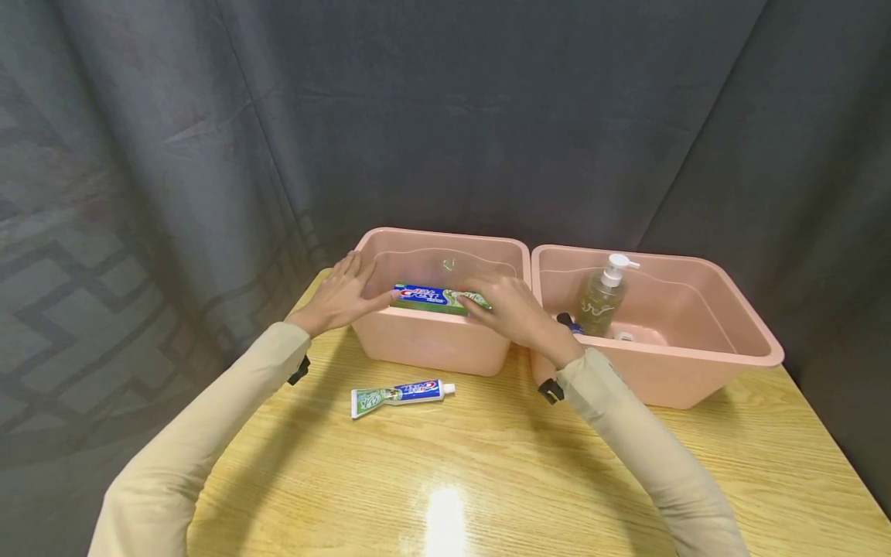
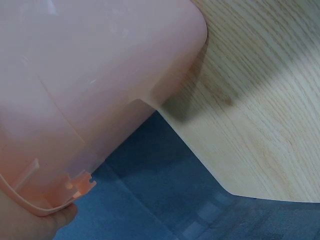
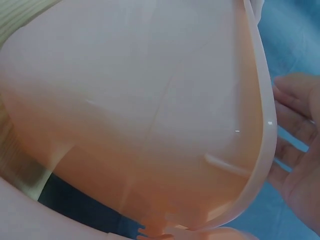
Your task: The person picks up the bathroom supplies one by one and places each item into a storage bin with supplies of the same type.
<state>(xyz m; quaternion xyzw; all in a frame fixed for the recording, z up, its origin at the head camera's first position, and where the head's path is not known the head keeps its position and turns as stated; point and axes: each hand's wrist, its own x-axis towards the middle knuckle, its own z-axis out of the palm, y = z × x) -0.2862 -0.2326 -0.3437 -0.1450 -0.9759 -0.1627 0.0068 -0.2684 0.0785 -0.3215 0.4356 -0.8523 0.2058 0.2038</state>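
Note:
My left hand lies at the left end of the left pink plastic bin, its fingers straight along the side rim and its thumb extended along the front. In the left wrist view that hand touches the rim. My right hand reaches over the same bin's front right corner. The right wrist view shows its spread fingers dipping behind the rim. Inside the bin, a blue and green toothpaste box shows above the front rim, its right end overlapped by my right thumb.
On the wooden table, a toothpaste tube lies in front of the left bin. A second pink bin stands close on the right, holding a pump bottle and smaller items. A dark curtain hangs behind.

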